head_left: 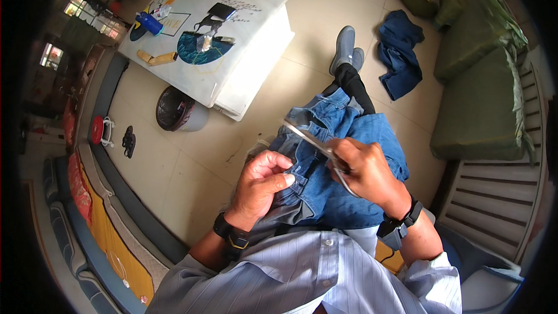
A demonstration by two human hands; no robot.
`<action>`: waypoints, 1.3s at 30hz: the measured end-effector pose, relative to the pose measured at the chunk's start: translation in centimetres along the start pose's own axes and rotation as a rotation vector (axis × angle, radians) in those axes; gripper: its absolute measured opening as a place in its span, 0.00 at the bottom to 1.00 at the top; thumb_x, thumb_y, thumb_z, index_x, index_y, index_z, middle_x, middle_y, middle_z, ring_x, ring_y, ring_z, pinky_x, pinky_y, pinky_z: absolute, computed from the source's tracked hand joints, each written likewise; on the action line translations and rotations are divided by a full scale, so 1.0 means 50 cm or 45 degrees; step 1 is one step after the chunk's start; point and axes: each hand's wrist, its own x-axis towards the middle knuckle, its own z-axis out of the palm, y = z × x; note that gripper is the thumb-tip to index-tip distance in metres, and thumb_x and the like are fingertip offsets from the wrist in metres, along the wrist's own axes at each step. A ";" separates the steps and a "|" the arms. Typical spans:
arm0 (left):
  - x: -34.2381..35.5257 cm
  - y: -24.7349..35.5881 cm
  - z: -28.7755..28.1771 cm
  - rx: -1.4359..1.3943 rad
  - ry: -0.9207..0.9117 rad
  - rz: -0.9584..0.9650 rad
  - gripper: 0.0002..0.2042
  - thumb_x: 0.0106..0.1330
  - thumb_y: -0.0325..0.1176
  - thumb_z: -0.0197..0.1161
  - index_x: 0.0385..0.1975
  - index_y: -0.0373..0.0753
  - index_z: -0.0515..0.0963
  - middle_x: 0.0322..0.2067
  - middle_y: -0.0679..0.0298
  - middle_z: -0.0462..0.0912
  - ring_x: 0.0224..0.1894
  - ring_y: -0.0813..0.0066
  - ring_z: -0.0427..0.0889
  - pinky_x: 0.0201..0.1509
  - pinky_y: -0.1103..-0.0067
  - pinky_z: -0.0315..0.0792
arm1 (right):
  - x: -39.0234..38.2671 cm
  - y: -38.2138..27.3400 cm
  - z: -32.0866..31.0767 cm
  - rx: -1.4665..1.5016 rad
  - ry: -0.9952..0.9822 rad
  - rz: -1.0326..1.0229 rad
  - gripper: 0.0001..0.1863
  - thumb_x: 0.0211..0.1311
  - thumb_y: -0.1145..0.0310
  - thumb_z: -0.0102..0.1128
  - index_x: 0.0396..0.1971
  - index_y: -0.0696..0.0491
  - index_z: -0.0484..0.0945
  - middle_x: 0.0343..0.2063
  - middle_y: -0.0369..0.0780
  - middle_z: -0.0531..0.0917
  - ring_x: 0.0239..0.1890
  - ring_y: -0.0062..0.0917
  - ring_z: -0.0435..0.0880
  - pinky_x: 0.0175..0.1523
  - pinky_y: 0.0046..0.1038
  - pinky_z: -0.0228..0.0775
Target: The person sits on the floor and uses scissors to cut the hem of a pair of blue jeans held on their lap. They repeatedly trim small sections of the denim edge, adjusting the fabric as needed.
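Observation:
A pair of blue denim jeans (376, 139) lies spread across my lap. My left hand (260, 185) pinches a seam or edge of the denim between thumb and fingers, close to the waistband area. Metal scissors (303, 132) are gripped in my right hand (365, 167), their blades pointing up and to the left above the fabric. Part of the handle shows below my fingers. Whether the blades touch the cloth is unclear.
Another piece of blue denim (400, 52) lies on the floor ahead right. At the upper left stands a low white table (250, 75) bearing a blue bottle (149, 23) and small items, with a waste bin (197, 117) beside it. Green-covered cushions (479, 107) rest on a slatted bench (491, 197) at right.

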 end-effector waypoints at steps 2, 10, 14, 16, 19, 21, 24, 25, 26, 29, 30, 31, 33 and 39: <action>-0.002 -0.008 -0.003 -0.003 0.039 0.004 0.11 0.62 0.17 0.70 0.43 0.37 0.81 0.43 0.66 0.83 0.43 0.81 0.80 0.53 0.79 0.76 | 0.048 -0.005 0.016 -0.407 0.029 -0.159 0.18 0.54 0.76 0.68 0.47 0.55 0.80 0.30 0.46 0.83 0.29 0.46 0.85 0.34 0.42 0.77; -0.006 -0.034 -0.025 -0.009 0.084 0.037 0.11 0.58 0.14 0.69 0.36 0.36 0.80 0.46 0.59 0.83 0.49 0.74 0.80 0.58 0.75 0.75 | 0.060 -0.009 0.045 0.473 -0.154 0.398 0.20 0.57 0.74 0.72 0.49 0.60 0.79 0.25 0.41 0.83 0.27 0.30 0.86 0.30 0.32 0.74; -0.004 -0.045 -0.022 0.202 0.057 0.161 0.10 0.59 0.14 0.68 0.36 0.35 0.79 0.45 0.59 0.83 0.49 0.73 0.80 0.57 0.75 0.74 | 0.053 -0.019 0.061 1.114 -0.243 0.752 0.21 0.57 0.76 0.75 0.50 0.61 0.78 0.23 0.34 0.81 0.26 0.15 0.81 0.28 0.23 0.70; -0.005 -0.043 -0.018 0.288 0.042 0.173 0.09 0.60 0.15 0.69 0.36 0.35 0.79 0.44 0.58 0.82 0.49 0.73 0.80 0.57 0.75 0.73 | 0.050 -0.022 0.073 1.172 -0.232 0.793 0.21 0.58 0.76 0.74 0.50 0.62 0.77 0.23 0.34 0.81 0.25 0.14 0.79 0.27 0.21 0.67; -0.005 -0.038 -0.013 0.352 0.029 0.153 0.09 0.60 0.15 0.69 0.35 0.35 0.80 0.44 0.58 0.82 0.49 0.73 0.80 0.57 0.75 0.73 | 0.047 -0.014 0.093 1.236 -0.219 0.788 0.20 0.57 0.79 0.69 0.50 0.62 0.76 0.24 0.35 0.82 0.22 0.13 0.77 0.24 0.19 0.64; -0.003 -0.031 -0.012 0.359 0.034 0.136 0.09 0.59 0.15 0.70 0.35 0.35 0.80 0.44 0.59 0.82 0.49 0.73 0.80 0.58 0.75 0.73 | 0.045 -0.002 0.106 1.306 -0.222 0.768 0.19 0.56 0.80 0.65 0.49 0.62 0.76 0.24 0.35 0.82 0.22 0.15 0.78 0.24 0.20 0.65; -0.001 -0.034 -0.024 0.321 0.009 0.112 0.09 0.59 0.15 0.70 0.34 0.35 0.80 0.45 0.59 0.82 0.49 0.73 0.80 0.58 0.75 0.73 | 0.054 0.003 0.110 1.228 -0.243 0.783 0.21 0.53 0.79 0.64 0.50 0.62 0.76 0.25 0.36 0.83 0.23 0.16 0.79 0.25 0.21 0.67; -0.001 -0.038 -0.027 0.294 0.018 0.106 0.09 0.58 0.15 0.70 0.34 0.36 0.80 0.45 0.59 0.82 0.49 0.73 0.80 0.58 0.75 0.73 | 0.055 0.005 0.112 1.199 -0.242 0.772 0.21 0.53 0.79 0.63 0.50 0.62 0.76 0.26 0.36 0.83 0.23 0.16 0.79 0.24 0.21 0.67; -0.002 -0.042 -0.028 0.266 0.027 0.100 0.09 0.58 0.14 0.70 0.34 0.36 0.80 0.45 0.59 0.82 0.49 0.73 0.79 0.58 0.75 0.73 | 0.054 0.004 0.110 1.192 -0.243 0.782 0.21 0.54 0.78 0.63 0.50 0.61 0.76 0.26 0.36 0.83 0.23 0.16 0.79 0.24 0.21 0.67; -0.004 -0.048 -0.029 0.243 0.039 0.083 0.10 0.57 0.14 0.69 0.34 0.36 0.80 0.45 0.59 0.82 0.49 0.73 0.79 0.58 0.74 0.73 | 0.051 0.003 0.106 1.179 -0.241 0.811 0.20 0.54 0.77 0.63 0.49 0.61 0.76 0.26 0.36 0.83 0.23 0.16 0.79 0.25 0.22 0.67; -0.004 -0.049 -0.027 0.243 0.039 0.078 0.10 0.57 0.14 0.69 0.34 0.35 0.80 0.46 0.59 0.82 0.49 0.73 0.79 0.58 0.74 0.73 | 0.051 0.000 0.107 1.178 -0.239 0.814 0.20 0.54 0.77 0.63 0.49 0.61 0.76 0.26 0.36 0.83 0.23 0.16 0.79 0.25 0.22 0.67; -0.003 -0.050 -0.027 0.246 0.035 0.079 0.10 0.57 0.14 0.69 0.34 0.35 0.80 0.45 0.59 0.82 0.49 0.73 0.79 0.58 0.74 0.73 | 0.050 -0.002 0.107 1.177 -0.238 0.817 0.20 0.55 0.77 0.63 0.49 0.60 0.77 0.25 0.36 0.83 0.23 0.16 0.79 0.25 0.22 0.67; -0.002 -0.050 -0.027 0.254 0.029 0.080 0.09 0.58 0.14 0.69 0.34 0.35 0.80 0.45 0.59 0.82 0.49 0.73 0.79 0.58 0.74 0.73 | 0.049 0.002 0.107 1.191 -0.260 0.800 0.20 0.54 0.77 0.63 0.49 0.60 0.77 0.25 0.36 0.83 0.23 0.16 0.79 0.25 0.22 0.66; 0.000 -0.050 -0.024 0.215 0.020 0.041 0.09 0.57 0.14 0.68 0.34 0.36 0.80 0.44 0.59 0.82 0.49 0.72 0.79 0.58 0.75 0.73 | 0.043 0.012 0.120 1.144 -0.174 0.772 0.20 0.50 0.77 0.66 0.47 0.60 0.79 0.24 0.33 0.81 0.21 0.15 0.75 0.26 0.21 0.66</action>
